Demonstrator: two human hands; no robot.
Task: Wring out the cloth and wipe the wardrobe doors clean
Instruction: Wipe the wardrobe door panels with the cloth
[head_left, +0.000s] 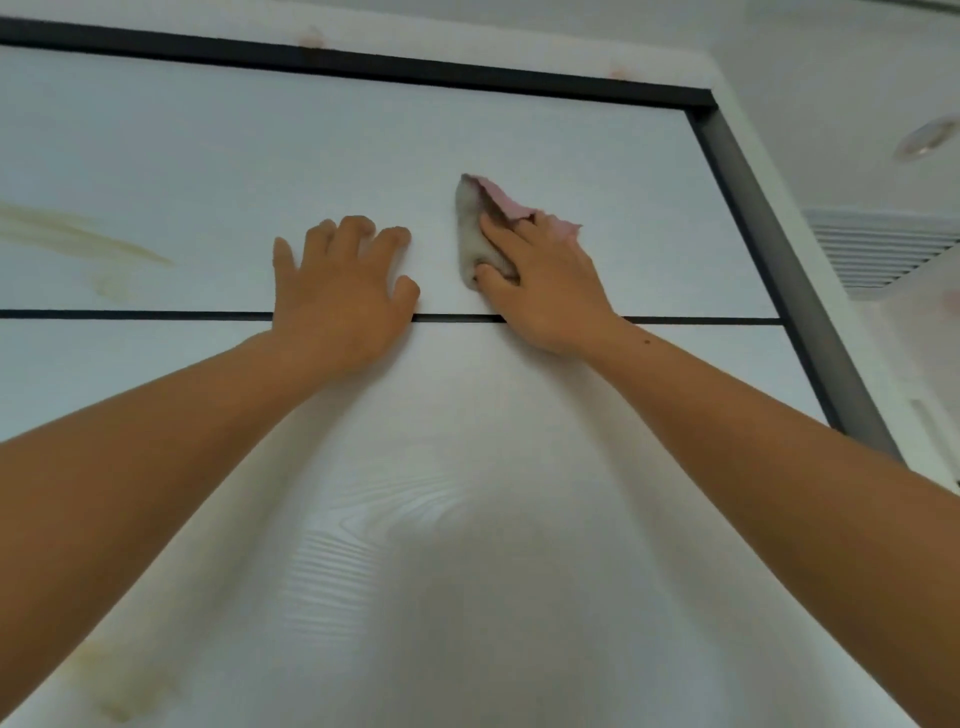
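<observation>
A white wood-grain wardrobe door (467, 509) fills the view, seen from below. High on its upper panel, my right hand (540, 280) presses a bunched grey and pink cloth (475, 228) against the surface, with fingers and thumb curled over it. Just left of it, my left hand (343, 291) lies flat on the door with fingers spread, holding nothing. A thin dark horizontal seam (156, 315) runs under both wrists.
Yellowish stains (88, 236) mark the upper panel at the left, and fainter ones (119, 696) show low on the left. A dark frame (769, 249) borders the door at the top and right. Beyond it are a white wall with a vent grille (878, 249) and a ceiling light (930, 137).
</observation>
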